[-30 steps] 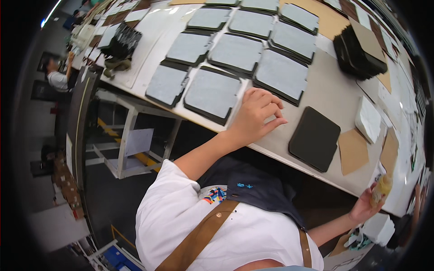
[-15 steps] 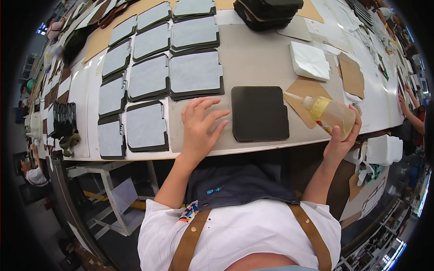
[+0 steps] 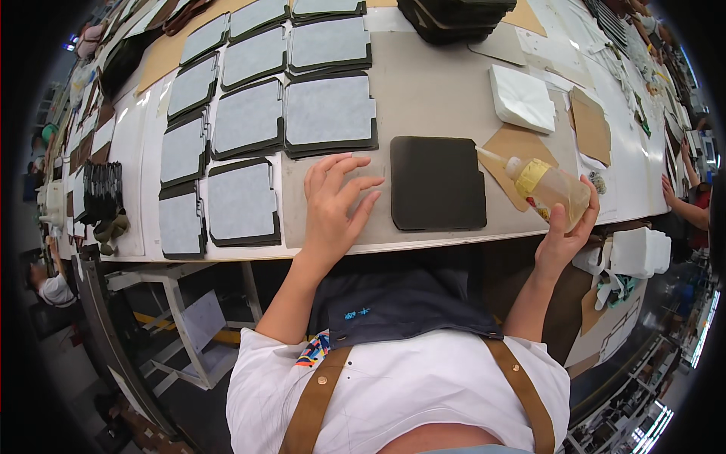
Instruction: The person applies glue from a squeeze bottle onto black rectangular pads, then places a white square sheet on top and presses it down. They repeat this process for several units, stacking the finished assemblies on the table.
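Note:
My left hand [image 3: 335,203] lies flat, fingers spread, on the bare tabletop [image 3: 423,98] just left of a black square leather piece [image 3: 437,183]. My right hand [image 3: 566,234] grips a clear squeeze bottle [image 3: 546,185] with a yellow collar and a thin nozzle. The bottle is tilted, its nozzle pointing left toward the upper right corner of the black piece. A tan card sheet [image 3: 513,151] lies under the bottle.
Several grey-faced black pieces [image 3: 330,111] lie in rows to the left and behind. A stack of black pieces [image 3: 454,15] sits at the back. White folded cloth [image 3: 522,98], brown card [image 3: 591,127], a co-worker's arm [image 3: 684,204] at right.
The view has swung so the black piece sits in front of me. My right hand has brought the bottle up from below the table edge, nozzle now near the black piece. My left hand stays flat.

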